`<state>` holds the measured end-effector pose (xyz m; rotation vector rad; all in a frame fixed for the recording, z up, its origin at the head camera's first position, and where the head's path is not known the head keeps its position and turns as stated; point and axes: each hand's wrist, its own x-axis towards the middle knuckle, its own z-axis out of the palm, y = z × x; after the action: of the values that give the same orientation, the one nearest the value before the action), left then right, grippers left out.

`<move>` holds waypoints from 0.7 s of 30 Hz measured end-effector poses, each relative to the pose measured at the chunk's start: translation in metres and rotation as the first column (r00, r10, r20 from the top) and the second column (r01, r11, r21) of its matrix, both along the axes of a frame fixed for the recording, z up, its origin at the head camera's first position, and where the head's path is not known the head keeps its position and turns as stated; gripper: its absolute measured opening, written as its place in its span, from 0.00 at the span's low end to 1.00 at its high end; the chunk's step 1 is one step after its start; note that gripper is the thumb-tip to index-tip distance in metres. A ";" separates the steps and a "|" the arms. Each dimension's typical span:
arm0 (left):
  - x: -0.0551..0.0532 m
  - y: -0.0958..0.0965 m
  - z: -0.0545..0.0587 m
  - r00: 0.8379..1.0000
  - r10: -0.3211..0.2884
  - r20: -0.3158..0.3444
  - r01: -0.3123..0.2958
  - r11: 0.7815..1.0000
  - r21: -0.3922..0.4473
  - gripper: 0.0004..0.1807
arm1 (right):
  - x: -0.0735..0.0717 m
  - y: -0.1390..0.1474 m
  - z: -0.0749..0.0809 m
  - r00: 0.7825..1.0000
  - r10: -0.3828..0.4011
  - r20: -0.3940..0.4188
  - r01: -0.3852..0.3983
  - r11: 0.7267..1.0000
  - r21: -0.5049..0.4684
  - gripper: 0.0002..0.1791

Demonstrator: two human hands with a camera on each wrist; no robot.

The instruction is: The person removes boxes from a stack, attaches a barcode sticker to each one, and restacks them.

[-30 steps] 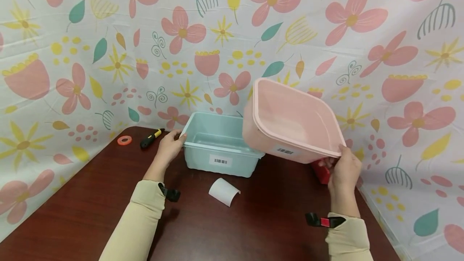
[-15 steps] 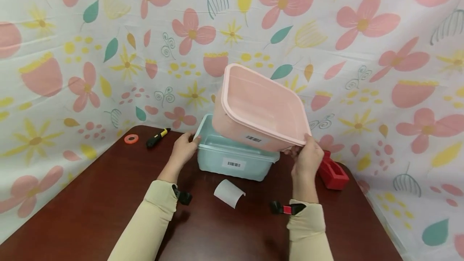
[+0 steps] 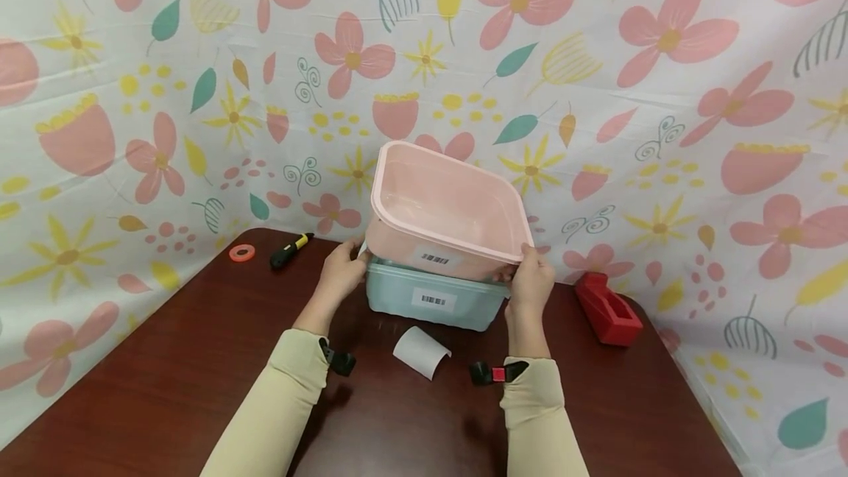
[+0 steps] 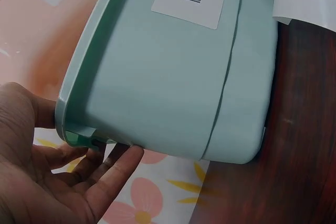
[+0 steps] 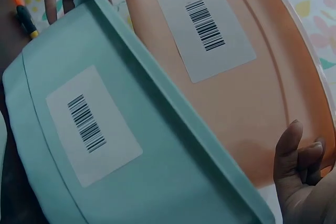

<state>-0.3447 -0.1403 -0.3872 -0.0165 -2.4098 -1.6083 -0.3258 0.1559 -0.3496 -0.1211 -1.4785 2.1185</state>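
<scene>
A light blue plastic storage bin (image 3: 391, 293) stands on the table with a barcode label on its front. Over it is a tilted pink storage bin (image 3: 450, 197), its lower part overlapping the blue bin's opening in the head view. My left hand (image 3: 341, 271) grips the blue bin's left rim; in the left wrist view the thumb goes over the rim and the fingers (image 4: 113, 174) curl beneath it. With my right hand (image 3: 530, 282) I hold the pink bin's right rim, fingers (image 5: 289, 150) under the edge against its side. The inside of the blue bin is mostly hidden.
A curved white sheet (image 3: 420, 352) lies just in front of the blue bin. At the back left are an orange tape roll (image 3: 241, 252) and a black-and-yellow utility knife (image 3: 290, 250). A red tape dispenser (image 3: 608, 311) stands at right. Floral cloth hangs behind the table (image 3: 397, 433).
My right hand has brought the pink bin leftward and then down over the blue bin. The tape dispenser has come into full view. My left hand keeps its grip on the blue bin.
</scene>
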 end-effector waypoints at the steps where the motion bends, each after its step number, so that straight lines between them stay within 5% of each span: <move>1: 0.000 0.000 0.000 1.000 0.002 0.006 -0.002 1.000 0.005 0.26 | -0.001 0.001 -0.001 1.000 -0.001 0.005 0.001 1.000 0.005 0.24; 21: 0.001 0.001 0.001 1.000 0.008 0.007 -0.008 1.000 0.002 0.24 | -0.005 0.012 -0.006 0.996 -0.021 0.084 0.017 0.999 0.046 0.22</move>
<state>-0.3438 -0.1392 -0.3864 -0.0006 -2.4109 -1.6102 -0.3304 0.1683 -0.3559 -0.2092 -1.5661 2.0864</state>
